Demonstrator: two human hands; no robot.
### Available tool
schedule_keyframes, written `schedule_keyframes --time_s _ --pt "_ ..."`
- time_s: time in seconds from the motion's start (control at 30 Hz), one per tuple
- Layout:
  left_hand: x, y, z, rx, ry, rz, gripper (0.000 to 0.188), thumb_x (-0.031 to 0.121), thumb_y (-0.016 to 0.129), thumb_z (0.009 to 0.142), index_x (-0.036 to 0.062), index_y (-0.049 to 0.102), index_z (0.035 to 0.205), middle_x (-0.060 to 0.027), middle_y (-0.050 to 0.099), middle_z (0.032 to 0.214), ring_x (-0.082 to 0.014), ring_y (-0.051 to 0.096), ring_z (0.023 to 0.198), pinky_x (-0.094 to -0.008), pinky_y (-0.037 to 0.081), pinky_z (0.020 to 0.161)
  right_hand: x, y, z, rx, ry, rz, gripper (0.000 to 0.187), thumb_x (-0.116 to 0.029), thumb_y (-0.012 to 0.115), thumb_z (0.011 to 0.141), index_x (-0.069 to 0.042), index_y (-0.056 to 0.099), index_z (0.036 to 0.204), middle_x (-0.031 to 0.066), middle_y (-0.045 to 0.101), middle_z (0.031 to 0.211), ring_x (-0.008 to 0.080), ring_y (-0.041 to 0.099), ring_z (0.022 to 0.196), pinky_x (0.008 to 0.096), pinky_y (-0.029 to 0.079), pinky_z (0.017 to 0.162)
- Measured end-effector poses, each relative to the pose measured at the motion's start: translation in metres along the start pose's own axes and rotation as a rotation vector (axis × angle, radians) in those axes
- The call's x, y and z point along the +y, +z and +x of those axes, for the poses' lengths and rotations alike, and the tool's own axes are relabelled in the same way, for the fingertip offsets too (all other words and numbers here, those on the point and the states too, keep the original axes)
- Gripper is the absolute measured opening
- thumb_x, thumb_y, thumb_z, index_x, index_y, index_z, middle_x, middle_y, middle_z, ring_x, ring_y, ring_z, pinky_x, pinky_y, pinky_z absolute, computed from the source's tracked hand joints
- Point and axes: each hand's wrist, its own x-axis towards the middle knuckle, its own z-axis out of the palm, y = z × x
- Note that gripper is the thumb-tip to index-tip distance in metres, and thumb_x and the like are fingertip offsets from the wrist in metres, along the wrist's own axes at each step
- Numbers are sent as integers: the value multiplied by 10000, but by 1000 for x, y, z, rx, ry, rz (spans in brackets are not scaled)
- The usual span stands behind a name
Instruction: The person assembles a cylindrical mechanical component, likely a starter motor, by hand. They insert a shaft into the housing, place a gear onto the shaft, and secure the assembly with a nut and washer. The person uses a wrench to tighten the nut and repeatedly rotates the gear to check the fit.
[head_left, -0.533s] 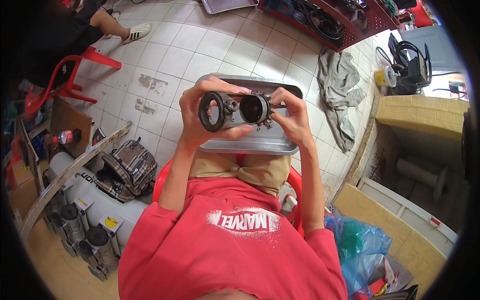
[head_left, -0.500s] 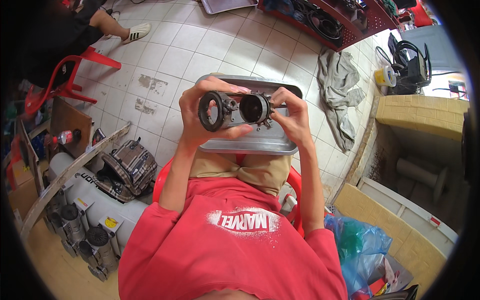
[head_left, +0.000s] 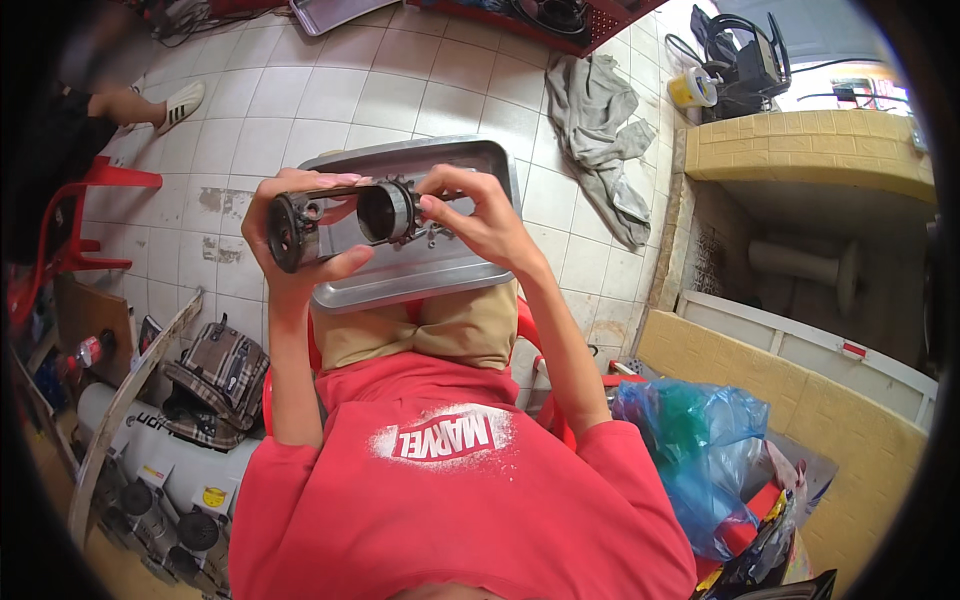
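Note:
A metal motor-like part (head_left: pixel 317 243) is held up over a shallow steel tray (head_left: pixel 420 289) on my lap. At its left end is a round dark cap. My left hand (head_left: pixel 258 222) wraps this end, fingers above and thumb below. Toward the right sits a short, hollow dark cylinder (head_left: pixel 379 213) with a metal band and small lugs round its rim; long thin bars seem to join the two ends. My right hand (head_left: pixel 485 222) pinches the lugged right end with thumb and fingers; the exact contact is partly hidden. Small bits show in the tray below the lugs.
A grey cloth (head_left: pixel 600 140) lies on the tiled floor at right, near a yellow-white tub (head_left: pixel 693 88). Blue plastic bags (head_left: pixel 695 450) are by my right elbow. A plaid backpack (head_left: pixel 215 375) and a red chair (head_left: pixel 75 225) stand left; a person's foot (head_left: pixel 183 106) is beyond.
The view has shifted, so everything sits further left. The part has turned slightly, its left end now showing a darker, more filled face. Both hands keep their hold.

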Motion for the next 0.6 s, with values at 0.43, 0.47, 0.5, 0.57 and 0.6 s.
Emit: schedule_keyframes --time_s 0.43,0.47,0.5,0.57,0.6 --pt "-10 -3 0 64 5 0 613 100 951 600 28 616 1109 -133 717 1053 -250 711 1018 -370 592 906 0 -2 -6 156 -39 -188 112 -90 786 860 -7 753 927 59 688 805 147 617 747 300 466 671" --pt "-11 -5 -4 117 -55 -45 637 91 940 608 35 595 1141 -146 702 1100 -265 706 1031 -403 606 911 2 2 -4 189 -117 -190 145 -78 820 816 -18 762 935 65 705 829 161 641 760 307 484 680" --pt "-14 -6 -10 222 -138 -168 660 100 928 624 46 572 1177 -164 683 1146 -274 700 1050 -444 614 910 -1 5 -3 199 -107 -197 155 -82 835 798 -30 761 923 66 707 844 170 650 764 313 492 674" --pt "-21 -14 -22 305 -183 -216 635 198 886 707 45 546 1221 -183 657 1200 -277 679 1087 -454 615 915 -10 10 -2 186 -83 -251 149 -104 843 794 -54 758 906 70 709 870 179 658 760 322 501 656" --pt "-22 -23 -26 304 -218 -250 654 237 882 725 51 537 1248 -183 655 1210 -273 674 1090 -444 612 916 -18 15 1 155 -68 -274 134 -122 837 808 -65 757 900 73 708 882 178 657 752 325 502 644"
